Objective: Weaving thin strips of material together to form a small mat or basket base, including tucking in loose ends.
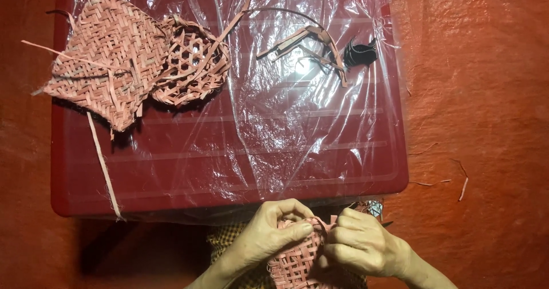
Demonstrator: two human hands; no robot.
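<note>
Two bare hands close on a small woven piece (298, 260) of pinkish strips, held just below the near edge of a red plastic lid (366, 151) that fills most of the view. The left hand (269, 234) curls over the top of the weave, thumb pressed against its upper rim and fingers bent around it. The right hand (357, 244) grips the right side of the piece, fingers folded tight and pinching the strips at its edge. A checked cloth (226, 237) shows beneath the hands.

On the lid, which is draped in clear plastic sheeting (274, 111), a flat woven mat (106, 57) lies at the far left corner, touching an open-weave round piece (191, 60) just to its right. Loose strips (303, 43) and a small black object (359, 53) sit toward the lid's far right. One long strip (103, 163) trails from the mat across the lid's near left edge. Red matting (480, 94) surrounds the lid.
</note>
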